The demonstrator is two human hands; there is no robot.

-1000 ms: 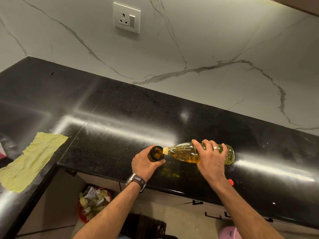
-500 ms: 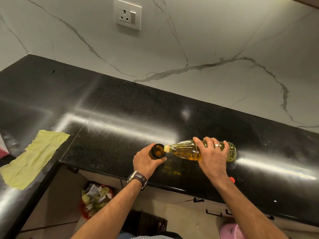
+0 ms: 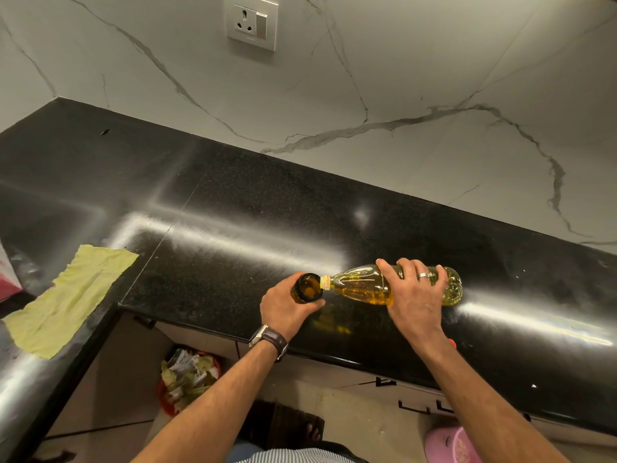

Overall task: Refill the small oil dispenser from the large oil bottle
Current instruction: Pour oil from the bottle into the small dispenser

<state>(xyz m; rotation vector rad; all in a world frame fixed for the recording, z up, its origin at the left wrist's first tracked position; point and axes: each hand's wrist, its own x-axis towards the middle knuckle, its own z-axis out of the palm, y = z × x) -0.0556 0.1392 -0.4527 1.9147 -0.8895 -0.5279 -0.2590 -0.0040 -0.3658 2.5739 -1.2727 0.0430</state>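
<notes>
Head view. Left hand (image 3: 287, 309) wrapped around small dark amber glass oil dispenser (image 3: 307, 288), grip closed on its body, open round mouth facing up; dispenser upright on black polished stone surface (image 3: 233, 228), near front edge. Brown-strapped wristwatch (image 3: 269, 339) on left wrist. Right hand (image 3: 414, 295) clasped over large clear plastic oil bottle (image 3: 384, 285), grip closed across its middle, fingers over the top, silver ring on one finger. Bottle tipped close to horizontal, base to the right, neck with yellow collar at the dispenser's rim, touching or just above it; cannot tell which. Yellow oil pooled along lower side of bottle, reaching the neck.

Yellow-green cloth (image 3: 70, 295) flat on the left wing of the L-shaped surface, well apart from both hands. Small red object (image 3: 451, 342) at the front edge, partly hidden behind right forearm. White marble-veined wall (image 3: 417, 78) behind, white socket plate with switch (image 3: 252, 23) mounted on it. Below the front edge: red bin of crumpled waste (image 3: 188, 375), cabinet fronts with dark handles, pink object (image 3: 450, 446) at lower right.
</notes>
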